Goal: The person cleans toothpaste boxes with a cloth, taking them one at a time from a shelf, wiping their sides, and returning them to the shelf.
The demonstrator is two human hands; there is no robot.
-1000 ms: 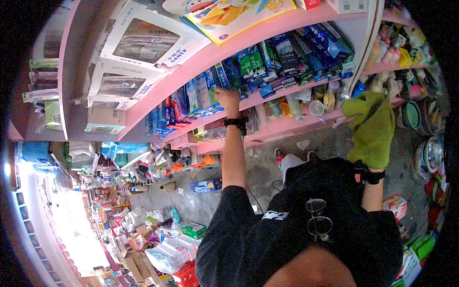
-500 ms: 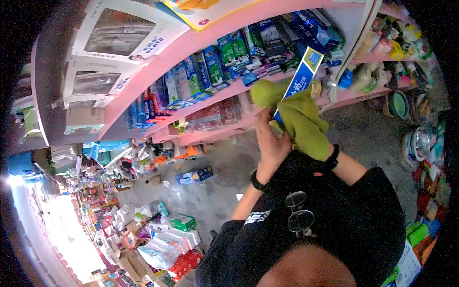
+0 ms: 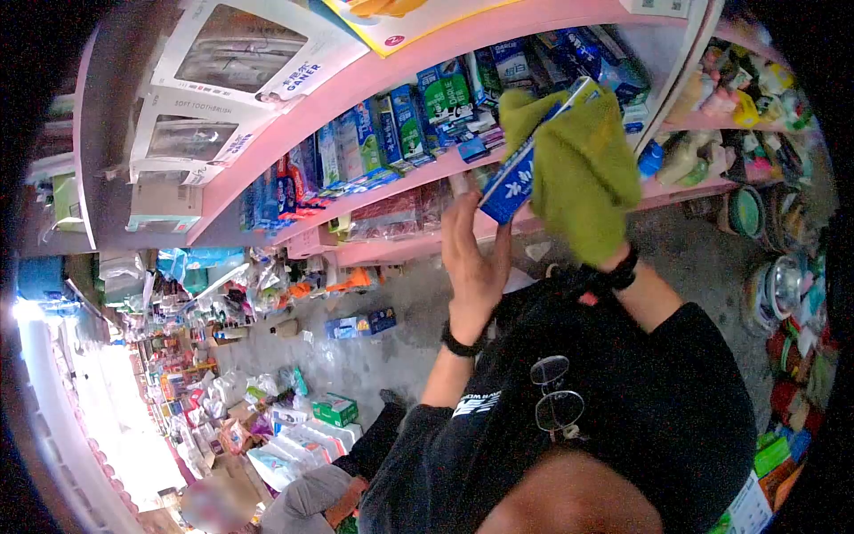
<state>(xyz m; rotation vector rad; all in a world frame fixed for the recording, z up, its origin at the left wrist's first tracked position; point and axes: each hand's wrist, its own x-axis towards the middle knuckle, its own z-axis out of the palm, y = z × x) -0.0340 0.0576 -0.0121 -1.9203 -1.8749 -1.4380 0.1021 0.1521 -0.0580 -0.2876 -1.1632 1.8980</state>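
A blue toothpaste box (image 3: 514, 185) with white lettering is tilted in front of the shelf. Its lower end is gripped between the thumb and fingers of my left hand (image 3: 473, 258). A green cloth (image 3: 592, 169) covers most of my right hand (image 3: 614, 260) and lies around the upper part of the box. The fingers under the cloth are hidden. Behind the box, several toothpaste boxes (image 3: 445, 93) stand in a row on the pink shelf (image 3: 391, 191).
White toothbrush cartons (image 3: 191, 125) stand on the upper shelf at left. A blue box (image 3: 360, 323) lies on the grey floor (image 3: 427, 311). Bagged goods and a green box (image 3: 334, 409) are at lower left, near another person (image 3: 307, 498). Basins (image 3: 783, 289) are at right.
The cloth has moved up along the box and spread over its upper part. My left hand and the box's lower end have shifted left. Another person has come into view at lower left.
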